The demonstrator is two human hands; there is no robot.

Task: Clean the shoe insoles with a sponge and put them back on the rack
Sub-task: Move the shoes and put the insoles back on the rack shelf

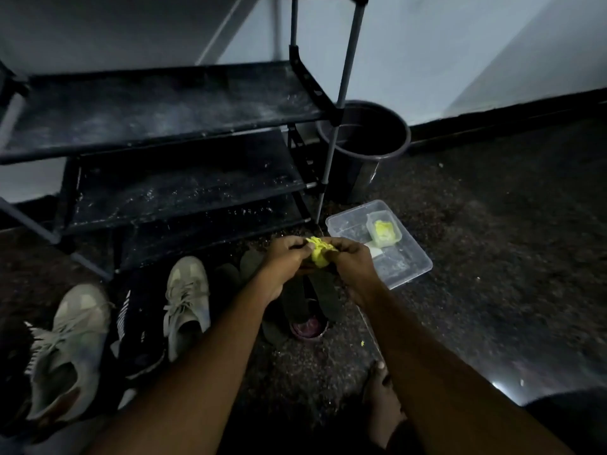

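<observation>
Two bare forearms reach in from the bottom edge, and a bare foot (381, 399) rests on the dark speckled floor (492, 257) just beside the right one. Further out, the left hand (285, 257) and the right hand (351, 262) meet close together, the fingers of both curled onto a crumpled bright yellow sponge (320, 256), which they hold between them above the floor. Directly beneath the hands lie two dark flat shoe insoles (328, 297) side by side on the floor, with a purplish rounded piece (308, 326) at their near end that is too dim to identify. Two more dark rounded shapes, apparently insoles (226, 280), lie just to the left. A pale beige laced sneaker (187, 300) stands beside them, a black shoe with white lettering (138, 323) lies next to it, and a second pale beige sneaker (69, 349) sits at the far left. Beyond the hands, a shallow clear plastic container (417, 257) rests on the floor, and inside it sits a small clear square tub (384, 231) holding something yellow. A black fabric shoe rack with grey metal poles (164, 103) stands behind, its dusty shelves bare, and a round black bucket (394, 133) stands at its right corner against the pale wall.
</observation>
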